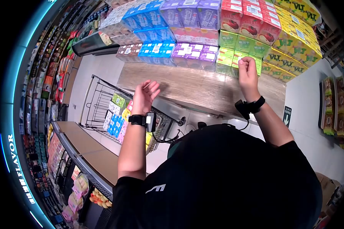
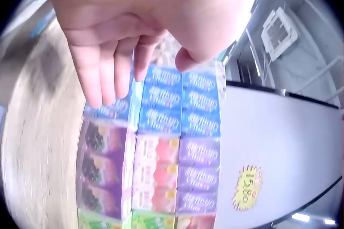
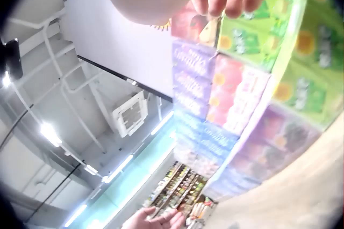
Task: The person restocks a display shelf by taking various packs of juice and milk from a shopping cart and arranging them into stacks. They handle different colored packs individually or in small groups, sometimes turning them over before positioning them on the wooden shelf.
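My left hand (image 1: 144,98) is raised over the front left part of the wooden display ledge (image 1: 179,82). Its fingers are relaxed and hold nothing; the left wrist view has blue drink packs (image 2: 161,100) beyond them. At the right, my right hand (image 1: 249,76) overlaps the front row of green drink packs (image 1: 226,57). Its fingers bend loosely, and the right wrist view shows the fingertips (image 3: 234,10) in front of the green packs with nothing in them. Purple packs (image 1: 193,53) and blue packs (image 1: 156,51) stand along the same front row.
A wire shopping cart (image 1: 97,103) with several colourful packs stands left of the ledge. Red packs (image 1: 252,19) and yellow packs (image 1: 298,38) are stacked at the back right. A shelf rack (image 1: 336,103) stands further right. A low shelf unit (image 1: 86,152) is at the lower left.
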### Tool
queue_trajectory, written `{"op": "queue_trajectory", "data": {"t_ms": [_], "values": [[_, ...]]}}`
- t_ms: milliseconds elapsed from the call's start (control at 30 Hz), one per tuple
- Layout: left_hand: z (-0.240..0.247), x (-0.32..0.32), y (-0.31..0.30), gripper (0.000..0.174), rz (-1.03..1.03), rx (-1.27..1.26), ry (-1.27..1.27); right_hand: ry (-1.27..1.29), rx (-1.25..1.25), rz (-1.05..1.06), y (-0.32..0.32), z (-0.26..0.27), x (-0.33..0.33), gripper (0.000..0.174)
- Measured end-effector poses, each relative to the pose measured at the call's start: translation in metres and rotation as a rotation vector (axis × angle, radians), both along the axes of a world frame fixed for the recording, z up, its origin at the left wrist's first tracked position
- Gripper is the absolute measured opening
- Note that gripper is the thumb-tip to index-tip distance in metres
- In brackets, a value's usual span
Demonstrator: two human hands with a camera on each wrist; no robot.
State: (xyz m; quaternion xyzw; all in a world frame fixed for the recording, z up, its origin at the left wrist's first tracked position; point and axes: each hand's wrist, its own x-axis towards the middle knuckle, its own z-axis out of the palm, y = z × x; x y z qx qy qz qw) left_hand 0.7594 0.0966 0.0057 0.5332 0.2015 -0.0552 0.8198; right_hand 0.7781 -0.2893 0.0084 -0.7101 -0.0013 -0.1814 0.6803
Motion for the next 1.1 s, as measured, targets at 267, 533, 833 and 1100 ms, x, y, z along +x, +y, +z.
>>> {"op": "queue_trajectory", "data": {"t_ms": [267, 533, 833, 1100], "values": [[-0.009, -0.143, 0.153, 0.052, 0.489, 0.116, 0.151, 0.02, 0.013, 0.616, 0.171, -0.013, 0.004, 0.029], [-0.059, -0.249, 0.278, 0.064, 0.659, 0.11, 0.302, 0.327, -0.091, 0.97, 0.36, -0.054, -0.021, 0.037], [-0.155, -0.314, 0.377, 0.087, 0.615, 0.036, 0.563, 0.856, -0.174, 1.126, 0.507, -0.129, -0.068, 0.064], [-0.216, -0.27, 0.378, 0.054, 0.476, 0.445, 0.411, 1.229, -0.316, 1.016, 0.537, -0.215, -0.059, 0.091]]}}
